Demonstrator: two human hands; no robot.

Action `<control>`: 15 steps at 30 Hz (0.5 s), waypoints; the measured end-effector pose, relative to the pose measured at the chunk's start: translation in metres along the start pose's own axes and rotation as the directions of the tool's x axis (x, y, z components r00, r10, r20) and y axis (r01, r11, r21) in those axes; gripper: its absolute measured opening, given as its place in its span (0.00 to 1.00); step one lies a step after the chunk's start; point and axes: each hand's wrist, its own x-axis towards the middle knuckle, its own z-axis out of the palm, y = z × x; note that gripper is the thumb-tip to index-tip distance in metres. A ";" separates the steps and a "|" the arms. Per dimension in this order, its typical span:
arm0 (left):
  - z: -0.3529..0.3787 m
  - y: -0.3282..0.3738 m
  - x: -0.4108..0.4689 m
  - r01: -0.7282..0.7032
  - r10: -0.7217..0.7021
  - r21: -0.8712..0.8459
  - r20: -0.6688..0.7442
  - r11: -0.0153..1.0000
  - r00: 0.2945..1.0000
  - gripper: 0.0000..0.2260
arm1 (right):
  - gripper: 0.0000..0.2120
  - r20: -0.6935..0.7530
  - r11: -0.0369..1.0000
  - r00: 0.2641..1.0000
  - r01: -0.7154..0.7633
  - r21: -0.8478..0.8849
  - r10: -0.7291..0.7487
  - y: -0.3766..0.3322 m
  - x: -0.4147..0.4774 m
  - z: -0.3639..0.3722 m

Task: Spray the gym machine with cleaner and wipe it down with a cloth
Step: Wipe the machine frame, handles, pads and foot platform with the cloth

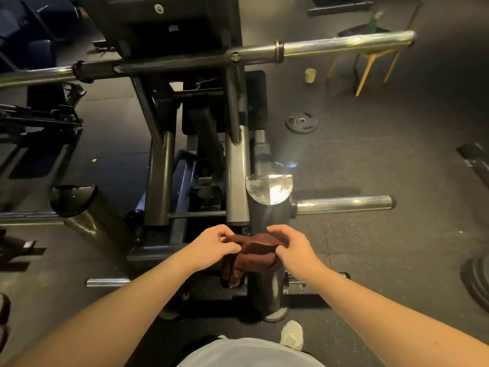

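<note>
Brown cloth hangs bunched between my two hands, draped against the dark upright post of the gym machine. My left hand pinches one edge with its fingers closed on the fabric, and my right hand grips the other edge the same way. Behind the post, a chrome weight peg sticks out over the rubber floor, where a weight plate lies flat.
</note>
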 end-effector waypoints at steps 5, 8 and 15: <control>-0.021 0.002 -0.012 -0.083 0.080 0.038 0.089 0.996 0.993 0.18 | 0.29 0.005 0.999 1.000 -0.023 -0.041 0.023 -0.011 -0.003 0.016; -0.034 -0.001 -0.014 -0.140 0.134 0.073 0.090 0.987 0.987 0.23 | 0.28 -0.014 0.998 0.999 -0.045 -0.034 0.044 -0.014 -0.005 0.025; -0.061 -0.001 -0.018 -0.233 0.234 0.218 0.019 0.948 0.972 0.16 | 0.18 -0.112 0.997 0.993 -0.046 -0.059 0.039 -0.007 -0.014 0.034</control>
